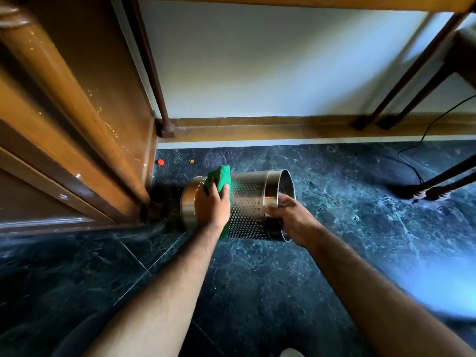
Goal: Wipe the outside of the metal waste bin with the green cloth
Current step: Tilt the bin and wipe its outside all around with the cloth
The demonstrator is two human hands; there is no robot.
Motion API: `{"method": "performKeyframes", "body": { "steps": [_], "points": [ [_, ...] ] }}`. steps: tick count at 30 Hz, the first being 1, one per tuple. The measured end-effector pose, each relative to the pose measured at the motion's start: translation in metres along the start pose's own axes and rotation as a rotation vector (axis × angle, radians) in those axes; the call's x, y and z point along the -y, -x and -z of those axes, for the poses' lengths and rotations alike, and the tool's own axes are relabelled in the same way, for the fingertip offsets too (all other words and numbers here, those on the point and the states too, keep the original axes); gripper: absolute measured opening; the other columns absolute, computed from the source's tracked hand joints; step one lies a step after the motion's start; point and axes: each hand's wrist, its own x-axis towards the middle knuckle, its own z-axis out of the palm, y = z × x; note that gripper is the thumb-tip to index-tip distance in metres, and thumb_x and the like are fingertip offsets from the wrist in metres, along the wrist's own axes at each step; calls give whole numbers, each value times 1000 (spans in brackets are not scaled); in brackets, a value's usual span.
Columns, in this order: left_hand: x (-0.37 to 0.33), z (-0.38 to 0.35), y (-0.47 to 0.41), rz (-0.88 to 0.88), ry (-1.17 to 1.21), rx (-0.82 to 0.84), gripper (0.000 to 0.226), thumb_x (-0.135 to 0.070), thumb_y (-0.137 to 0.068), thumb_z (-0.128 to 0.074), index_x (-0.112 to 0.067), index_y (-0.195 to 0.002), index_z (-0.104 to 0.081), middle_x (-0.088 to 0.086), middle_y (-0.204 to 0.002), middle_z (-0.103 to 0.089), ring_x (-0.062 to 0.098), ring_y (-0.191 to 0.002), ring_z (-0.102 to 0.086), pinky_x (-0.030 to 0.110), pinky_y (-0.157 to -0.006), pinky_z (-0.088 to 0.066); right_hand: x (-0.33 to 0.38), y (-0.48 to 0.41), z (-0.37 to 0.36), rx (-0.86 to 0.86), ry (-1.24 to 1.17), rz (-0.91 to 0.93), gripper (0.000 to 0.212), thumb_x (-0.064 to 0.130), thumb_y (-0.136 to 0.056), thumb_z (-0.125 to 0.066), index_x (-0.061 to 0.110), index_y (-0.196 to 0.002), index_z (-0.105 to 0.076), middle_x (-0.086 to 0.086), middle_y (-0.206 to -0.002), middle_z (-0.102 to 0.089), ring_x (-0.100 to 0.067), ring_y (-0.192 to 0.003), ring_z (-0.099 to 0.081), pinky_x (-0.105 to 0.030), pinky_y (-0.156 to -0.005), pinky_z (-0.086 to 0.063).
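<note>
The metal waste bin (251, 202), a perforated steel cylinder, lies on its side on the dark marble floor with its open mouth facing right. My left hand (211, 206) presses the green cloth (222, 177) against the bin's outside near its closed base end. The cloth drapes over the top of the bin and a strip of it hangs below my wrist. My right hand (291, 219) grips the bin's smooth rim at the open end, fingers curled over the edge.
A wooden door and frame (77, 140) stand at the left, close to the bin's base. A wooden skirting (283, 127) runs along the white wall behind. Table legs (401, 81) and a black cable (417, 155) are at the right. A small red cap (160, 162) lies near the corner.
</note>
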Motion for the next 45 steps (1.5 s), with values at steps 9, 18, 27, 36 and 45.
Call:
{"method": "performKeyframes", "body": {
  "steps": [9,18,27,36,45],
  "points": [
    [-67,7,28,-431,135,-24,53,-57,-94,-43,-20,-127,-61,7,-116,-67,25,-100,-64,36,-83,-53,-5,11,11,51,411,63,33,-20,-83,-61,7,-101,-66,5,-85,-75,3,-72,-69,-11,-67,-54],
    [34,4,59,-446,29,-145,61,-47,-98,-51,-6,-142,-49,20,-138,-56,34,-123,-54,45,-103,-45,23,8,-14,-29,273,104,20,9,-81,-77,5,-99,-70,-14,-88,-76,-27,-73,-70,-38,-63,-60],
    [3,27,4,205,17,0,60,-53,-100,-37,-5,-127,-60,26,-123,-64,40,-110,-62,37,-84,-45,11,9,-19,45,179,97,19,-5,-88,-65,8,-102,-69,-7,-94,-77,-19,-85,-71,-30,-74,-57],
    [-43,11,34,-413,230,-42,55,-60,-94,-43,-19,-126,-59,7,-119,-66,20,-102,-64,33,-82,-54,28,4,-15,135,283,117,29,-12,-83,-66,4,-107,-63,-13,-95,-72,-22,-81,-67,-35,-75,-56],
    [32,18,13,66,-33,-99,56,-50,-99,-44,0,-110,-67,28,-110,-70,42,-98,-66,42,-78,-49,22,3,-4,96,182,122,23,-10,-85,-64,-6,-108,-63,-19,-102,-69,-30,-95,-61,-37,-80,-51]
  ]
}}
